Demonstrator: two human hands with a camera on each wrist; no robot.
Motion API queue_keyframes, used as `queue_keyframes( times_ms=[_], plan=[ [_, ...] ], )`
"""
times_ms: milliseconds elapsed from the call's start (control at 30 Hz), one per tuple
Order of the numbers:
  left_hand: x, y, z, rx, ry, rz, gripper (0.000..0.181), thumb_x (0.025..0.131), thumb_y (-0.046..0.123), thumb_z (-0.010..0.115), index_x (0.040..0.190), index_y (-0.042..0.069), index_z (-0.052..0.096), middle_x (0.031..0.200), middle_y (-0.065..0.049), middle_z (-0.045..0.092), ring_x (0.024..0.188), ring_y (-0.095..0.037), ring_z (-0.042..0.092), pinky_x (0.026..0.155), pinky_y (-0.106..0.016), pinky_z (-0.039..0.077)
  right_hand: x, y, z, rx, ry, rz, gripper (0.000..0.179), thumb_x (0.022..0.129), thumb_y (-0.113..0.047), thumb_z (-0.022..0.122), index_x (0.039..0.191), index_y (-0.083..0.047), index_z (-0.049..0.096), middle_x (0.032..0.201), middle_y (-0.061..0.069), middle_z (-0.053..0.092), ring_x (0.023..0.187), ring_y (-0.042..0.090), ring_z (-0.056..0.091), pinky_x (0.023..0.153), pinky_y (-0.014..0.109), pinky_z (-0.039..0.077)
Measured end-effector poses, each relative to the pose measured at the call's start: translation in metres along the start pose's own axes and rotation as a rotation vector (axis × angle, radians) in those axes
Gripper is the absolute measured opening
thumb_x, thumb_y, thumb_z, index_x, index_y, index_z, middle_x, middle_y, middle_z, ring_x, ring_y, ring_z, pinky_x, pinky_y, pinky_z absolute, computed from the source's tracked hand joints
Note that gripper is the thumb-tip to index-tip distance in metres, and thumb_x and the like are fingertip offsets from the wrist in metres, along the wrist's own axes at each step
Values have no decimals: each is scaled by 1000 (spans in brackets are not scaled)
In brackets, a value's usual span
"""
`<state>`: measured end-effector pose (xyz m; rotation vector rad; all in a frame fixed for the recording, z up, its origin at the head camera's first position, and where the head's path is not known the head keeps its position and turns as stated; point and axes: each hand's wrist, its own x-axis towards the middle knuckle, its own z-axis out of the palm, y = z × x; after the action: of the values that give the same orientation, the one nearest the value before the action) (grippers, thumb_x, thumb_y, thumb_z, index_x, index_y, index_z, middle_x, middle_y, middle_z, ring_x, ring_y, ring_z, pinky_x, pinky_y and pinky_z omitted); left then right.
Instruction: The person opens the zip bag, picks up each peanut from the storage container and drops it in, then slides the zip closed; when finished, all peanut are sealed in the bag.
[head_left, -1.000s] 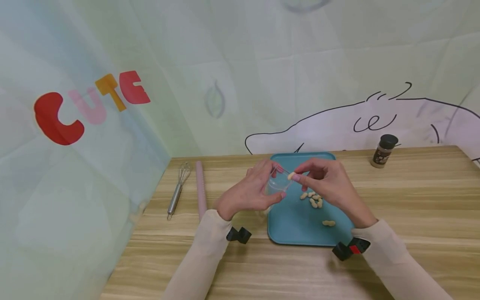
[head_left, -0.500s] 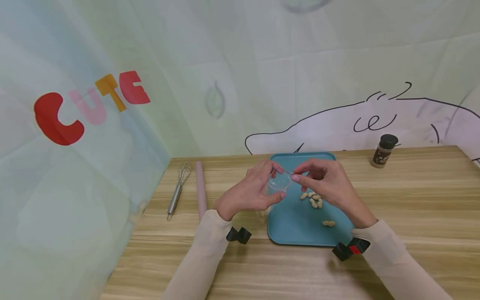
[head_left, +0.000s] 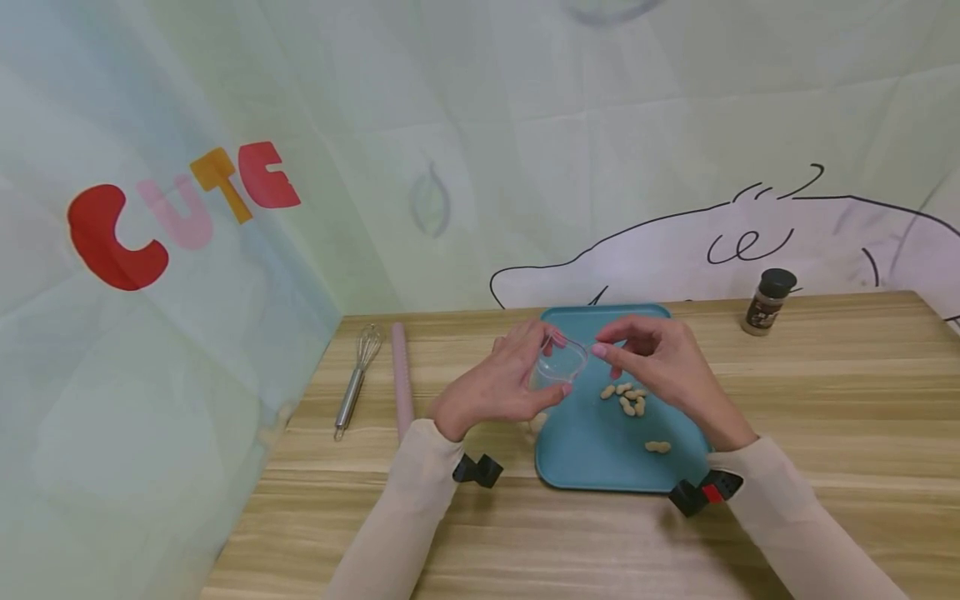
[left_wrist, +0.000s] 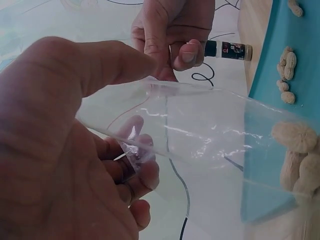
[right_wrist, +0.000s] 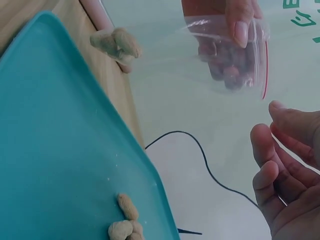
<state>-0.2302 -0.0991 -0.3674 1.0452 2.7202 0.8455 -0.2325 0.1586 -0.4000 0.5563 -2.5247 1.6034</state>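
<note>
At the far left of the desk (head_left: 825, 400) lies a metal whisk (head_left: 356, 380), and just beside it to the right a pale pink rolling pin (head_left: 401, 377), both pointing away from the person.

Next comes the left hand (head_left: 501, 385), raised above the desk at the left edge of the tray. Its thumb and curled fingers pinch the mouth of a clear zip bag (head_left: 558, 365) and hold it open; the left wrist view shows the thumb on the outer film and the fingertips (left_wrist: 142, 172) behind it. The bag hangs down from the hand, and a few peanuts in the shell (left_wrist: 296, 165) sit in its bottom, at the tray's left edge.

The right hand (head_left: 660, 367) hovers just to the right of the bag's mouth, apart from it. Its fingers are loosely curled with thumb and forefinger close together, and it holds nothing.

Below both hands lies a teal tray (head_left: 592, 450), and on it a small cluster of peanuts (head_left: 626, 398) near the middle with one single peanut (head_left: 657, 447) nearer the person.

At the far right, by the back edge of the desk, stands a small spice jar (head_left: 767, 302) with a black cap, upright and well apart from the tray.
</note>
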Motion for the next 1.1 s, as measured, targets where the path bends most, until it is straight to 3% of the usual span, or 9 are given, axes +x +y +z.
queue_keyframes(
  times_ms=[200, 500, 733, 933, 1100],
  plan=[
    [0, 1, 0, -1, 2, -11, 44, 99, 34, 65, 132, 9, 48, 122, -9, 54, 113, -21, 52, 98, -42, 38, 1, 5, -2, -20, -1, 33, 25, 100, -26, 77, 117, -8, 77, 94, 17, 77, 75, 27, 73, 64, 26, 52],
    [0, 0, 1, -7, 0, -27, 41, 99, 33, 66, 126, 9, 48, 121, -8, 54, 115, -26, 54, 99, -43, 38, 2, 8, -7, -43, -9, 50, 25, 101, -30, 76, 117, -10, 77, 92, 14, 77, 76, 25, 74, 65, 26, 51],
    [0, 0, 0, -7, 2, -29, 42, 99, 34, 66, 126, 9, 46, 120, -9, 53, 115, -27, 54, 98, -43, 37, 5, 17, -9, -76, -83, 92, 28, 105, -27, 71, 123, -6, 75, 108, 20, 77, 83, 29, 76, 71, 25, 55],
    [1, -1, 0, -9, 2, -23, 41, 99, 33, 65, 126, 8, 46, 121, -9, 53, 118, -31, 55, 98, -43, 36, 6, 35, -8, -122, -153, 145, 27, 104, -20, 72, 122, -2, 76, 119, 18, 78, 103, 24, 74, 82, 22, 57],
    [1, 0, 0, -10, 1, -19, 42, 99, 33, 65, 126, 8, 46, 121, -10, 53, 119, -34, 55, 97, -43, 36, 6, 49, -7, -133, -199, 195, 26, 102, -18, 73, 123, -2, 77, 119, 17, 78, 105, 23, 71, 85, 30, 58]
  ],
)
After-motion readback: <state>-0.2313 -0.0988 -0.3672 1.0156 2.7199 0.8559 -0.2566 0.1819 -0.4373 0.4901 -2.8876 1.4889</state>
